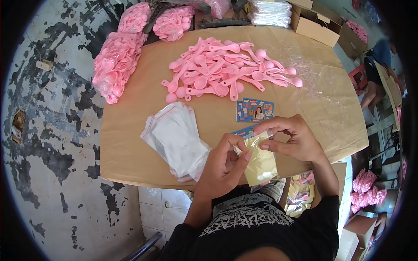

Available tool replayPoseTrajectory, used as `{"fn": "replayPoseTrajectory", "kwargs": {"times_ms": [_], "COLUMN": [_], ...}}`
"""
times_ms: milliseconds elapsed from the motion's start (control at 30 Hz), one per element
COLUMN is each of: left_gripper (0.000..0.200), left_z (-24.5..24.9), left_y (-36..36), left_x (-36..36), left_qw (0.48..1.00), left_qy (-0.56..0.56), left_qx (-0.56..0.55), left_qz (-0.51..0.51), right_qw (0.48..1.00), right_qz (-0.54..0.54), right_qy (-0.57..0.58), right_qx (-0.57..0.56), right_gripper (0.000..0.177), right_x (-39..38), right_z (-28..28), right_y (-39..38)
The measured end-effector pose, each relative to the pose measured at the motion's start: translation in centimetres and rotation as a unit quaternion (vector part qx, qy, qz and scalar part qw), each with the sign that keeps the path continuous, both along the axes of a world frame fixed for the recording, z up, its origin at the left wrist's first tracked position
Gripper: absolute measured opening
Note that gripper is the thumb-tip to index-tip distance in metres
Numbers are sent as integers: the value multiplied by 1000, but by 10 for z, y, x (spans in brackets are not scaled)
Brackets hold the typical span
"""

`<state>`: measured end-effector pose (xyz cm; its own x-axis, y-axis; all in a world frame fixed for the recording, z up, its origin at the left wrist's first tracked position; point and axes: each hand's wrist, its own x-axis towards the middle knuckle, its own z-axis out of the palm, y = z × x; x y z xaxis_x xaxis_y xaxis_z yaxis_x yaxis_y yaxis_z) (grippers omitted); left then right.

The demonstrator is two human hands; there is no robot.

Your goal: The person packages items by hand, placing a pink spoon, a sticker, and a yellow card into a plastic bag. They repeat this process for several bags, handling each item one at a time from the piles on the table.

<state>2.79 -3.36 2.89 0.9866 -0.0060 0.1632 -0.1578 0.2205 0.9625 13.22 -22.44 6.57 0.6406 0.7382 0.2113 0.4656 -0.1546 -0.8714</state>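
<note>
Between my two hands, over the table's front edge, is a yellow packet [260, 163] in clear plastic. My left hand [225, 164] pinches its left upper side between thumb and fingers. At its top right corner, my right hand [292, 140] grips the plastic with thumb and fingertips. Blue printed cards [257, 110] lie just beyond the packet, and another blue card shows partly behind my fingers. Left of my left hand is a stack of clear plastic bags [174, 135]. A heap of pink spoons [222, 67] lies farther back.
Bagged pink spoons [116, 65] line the back left of the paper-covered table [126, 148]. White plastic packs [270, 13] and a cardboard box [315, 26] stand behind. A box of packed items [300, 191] is below the front edge. At right, another person's legs [372, 93] show.
</note>
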Motion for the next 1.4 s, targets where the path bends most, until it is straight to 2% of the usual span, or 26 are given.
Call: {"fn": "replayPoseTrajectory", "kwargs": {"times_ms": [33, 133, 233, 333, 433, 600, 633, 667, 733, 767, 800, 833, 867, 900, 933, 967, 1033, 1133, 1200, 1267, 1367, 1400], "left_gripper": [19, 18, 18, 21, 26, 39, 43, 52, 48, 46, 37, 30, 27, 25, 25, 26, 30, 30, 30, 32, 31, 31], "left_z": [3, -1, 2, -6, -5, 2, 4, 0, -16, -24, -32, -38, -40, -40, -41, -42, -44, -47, -44, -45, -45, -46], "left_y": [-1, 9, 2, 1, 5, 12, 15, 19, 37, 48, 59, 71, 90, 110, 121, 124, 127, 118, 113, 108, 104, 105], "left_x": [-1, -4, -1, 2, 0, -14, -19, -24, -37, -43, -46, -47, -49, -52, -55, -55, -54, -55, -52, -54, -58, -58], "left_qw": [999, 996, 994, 999, 995, 996, 997, 996, 983, 963, 949, 926, 905, 869, 820, 816, 802, 810, 812, 812, 810, 808], "left_qy": [12, 21, -7, -8, -20, -1, 6, -48, -171, -227, -244, -262, -246, -221, -192, -167, -121, -87, -78, -75, -77, -83], "left_qx": [-37, -31, -85, -35, -77, -37, -25, -25, 44, 80, 43, 8, 132, 255, 373, 411, 483, 500, 501, 503, 497, 497], "left_qz": [-23, -86, -72, -39, -62, -81, -79, -71, 52, 118, 196, 272, 321, 361, 390, 372, 330, 295, 289, 288, 302, 307], "right_qw": [1000, 1000, 998, 993, 991, 994, 995, 995, 974, 965, 950, 943, 934, 930, 938, 946, 961, 969, 939, 942, 944, 950], "right_qz": [-5, -25, -44, -56, -72, -87, -73, -56, -13, -12, -47, -62, -99, -159, -153, -151, -67, 1, 52, 113, 168, 166], "right_qy": [-3, -17, -50, -106, -111, -61, -66, -71, -4, -9, 43, -5, -94, -97, -85, -71, -123, -171, -296, -255, -94, -85], "right_qx": [-5, -5, 9, -13, -17, 5, -21, -50, -225, -263, -305, -327, -331, -318, -299, -278, -237, -177, -166, -188, -269, -250], "right_gripper": [29, 30, 30, 29, 29, 33, 33, 34, 33, 32, 31, 34, 37, 35, 32, 30, 25, 20, 24, 27, 28, 29], "right_x": [-2, -9, -17, -23, -27, -34, -36, -38, -43, -44, -48, -51, -54, -57, -55, -52, -36, -14, 1, 4, 12, 15], "right_z": [3, 8, 10, 16, 17, 16, 19, 26, 43, 31, 32, 30, 34, 37, 46, 52, 52, 37, 11, 4, -2, -6], "right_y": [-2, -7, -2, 0, 3, -5, -15, -31, -69, -93, -110, -130, -139, -135, -125, -110, -69, 14, 62, 102, 140, 146]}}
